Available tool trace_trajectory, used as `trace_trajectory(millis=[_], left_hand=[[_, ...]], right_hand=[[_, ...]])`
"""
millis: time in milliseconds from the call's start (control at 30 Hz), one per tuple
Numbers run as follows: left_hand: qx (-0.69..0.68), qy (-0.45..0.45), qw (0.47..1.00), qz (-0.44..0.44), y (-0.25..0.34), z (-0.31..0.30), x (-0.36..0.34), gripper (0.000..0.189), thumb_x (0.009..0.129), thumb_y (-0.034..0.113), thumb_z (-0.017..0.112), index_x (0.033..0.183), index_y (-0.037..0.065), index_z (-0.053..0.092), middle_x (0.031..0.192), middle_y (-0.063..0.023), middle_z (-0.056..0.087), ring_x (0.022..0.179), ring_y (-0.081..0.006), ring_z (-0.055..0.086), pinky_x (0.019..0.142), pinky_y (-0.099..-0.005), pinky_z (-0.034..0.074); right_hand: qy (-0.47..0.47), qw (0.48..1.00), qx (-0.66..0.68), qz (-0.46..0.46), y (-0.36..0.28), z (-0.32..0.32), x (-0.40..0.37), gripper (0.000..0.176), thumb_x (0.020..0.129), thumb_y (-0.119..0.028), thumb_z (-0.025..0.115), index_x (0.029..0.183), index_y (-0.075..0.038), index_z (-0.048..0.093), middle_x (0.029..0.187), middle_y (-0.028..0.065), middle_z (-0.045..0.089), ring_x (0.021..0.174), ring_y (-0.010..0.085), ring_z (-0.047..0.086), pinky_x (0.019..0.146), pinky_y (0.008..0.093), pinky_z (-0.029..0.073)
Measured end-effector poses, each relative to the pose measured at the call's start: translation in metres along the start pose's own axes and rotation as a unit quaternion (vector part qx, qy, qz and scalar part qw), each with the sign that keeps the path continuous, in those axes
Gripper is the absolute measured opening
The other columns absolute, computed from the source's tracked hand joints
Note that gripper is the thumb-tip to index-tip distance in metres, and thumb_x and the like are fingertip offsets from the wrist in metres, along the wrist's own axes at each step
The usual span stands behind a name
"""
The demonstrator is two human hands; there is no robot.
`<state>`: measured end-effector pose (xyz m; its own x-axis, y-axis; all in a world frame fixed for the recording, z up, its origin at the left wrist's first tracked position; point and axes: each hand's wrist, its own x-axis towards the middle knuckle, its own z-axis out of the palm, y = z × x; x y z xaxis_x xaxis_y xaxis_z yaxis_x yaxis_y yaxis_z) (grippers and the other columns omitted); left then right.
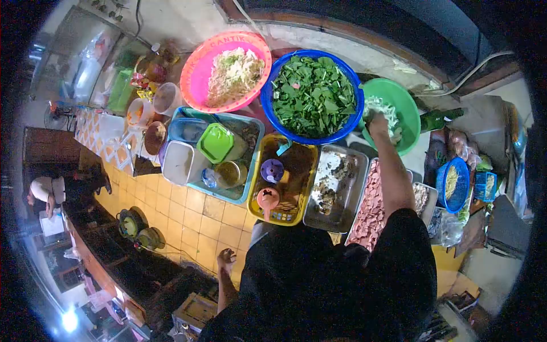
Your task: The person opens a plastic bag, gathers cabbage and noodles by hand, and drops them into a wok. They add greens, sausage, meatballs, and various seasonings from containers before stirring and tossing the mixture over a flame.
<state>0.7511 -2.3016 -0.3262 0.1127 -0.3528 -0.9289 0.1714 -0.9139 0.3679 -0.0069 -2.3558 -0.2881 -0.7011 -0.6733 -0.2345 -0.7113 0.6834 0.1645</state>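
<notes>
My right hand [377, 123] reaches down into a green basin [411, 122] at the upper right. Its fingers are bunched in shredded white vegetable [393, 117], probably cabbage, and the fingertips are hidden there. Beside it stands a blue basin [360, 108] full of chopped green leaves [313, 94]. Low on my left side, away from the containers, hangs my left hand [227, 260] over the tiled floor. Its fingers are loosely curled, with a gap by the thumb, and nothing shows in them.
A pink basin [191, 85] holds pale shreds. Before me stand a blue crate [259, 134] of tubs, a yellow tray [256, 188] with cups, a metal tray [307, 216] and sliced pink pieces [370, 211]. A blue basket [441, 188] is right; a person [48, 191] is far left.
</notes>
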Motion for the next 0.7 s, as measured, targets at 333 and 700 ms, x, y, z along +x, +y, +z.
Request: trace_trajectory(millis=[333, 700], left_hand=[[0.153, 0.009, 0.988, 0.019, -0.018, 0.005, -0.01, 0.025, 0.083, 0.018, 0.058, 0.106, 0.01, 0.051, 0.089, -0.0062, 0.058, 0.072, -0.0207, 0.058, 0.059, -0.034, 0.046], [0.141, -0.045, 0.984, 0.095, 0.016, -0.005, 0.027, 0.03, 0.086, 0.033, 0.046, 0.105, 0.01, 0.054, 0.09, -0.0099, 0.062, 0.069, -0.027, 0.059, 0.055, -0.0395, 0.045]], right_hand=[[-0.012, 0.992, 0.124, 0.004, 0.045, -0.106, -0.023, 0.039, 0.071, -0.011, 0.057, 0.108, -0.003, 0.051, 0.107, 0.0217, 0.055, 0.1, 0.0369, 0.053, 0.084, 0.0414, 0.044], [-0.097, 0.928, 0.356, -0.054, 0.064, 0.007, 0.004, 0.081, 0.07, -0.023, 0.064, 0.137, -0.002, 0.023, 0.131, 0.024, 0.037, 0.117, 0.0346, 0.041, 0.097, 0.0424, 0.036]])
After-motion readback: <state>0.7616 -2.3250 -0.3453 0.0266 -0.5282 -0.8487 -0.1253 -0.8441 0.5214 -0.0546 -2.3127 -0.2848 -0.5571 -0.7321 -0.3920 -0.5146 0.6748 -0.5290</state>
